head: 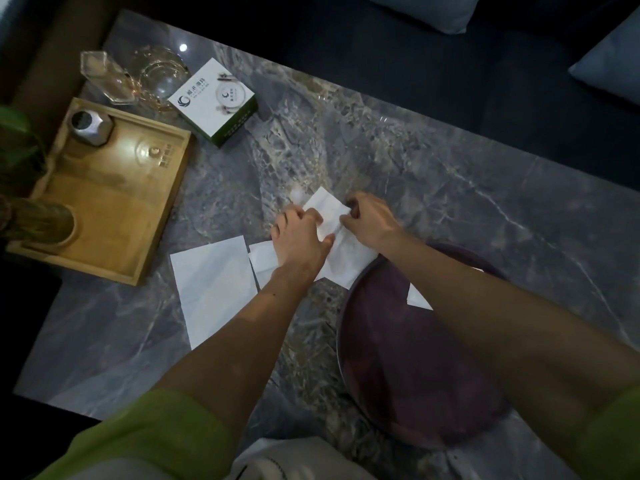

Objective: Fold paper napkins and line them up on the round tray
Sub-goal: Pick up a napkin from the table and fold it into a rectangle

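My left hand and right hand both pinch a thin white napkin, mid-table, touching the far rim of the tray. The tray is round and purple and sits at the near edge. The table is glossy grey veined marble. A dark sofa runs along its far edge. A flat sheet lies left of the hands.

You have four paper napkins in view, one round tray, one wooden tray, one tissue box, two glass vessels, one small metal tin and one plant pot, all on one tabletop. Two cushions lie beyond it.
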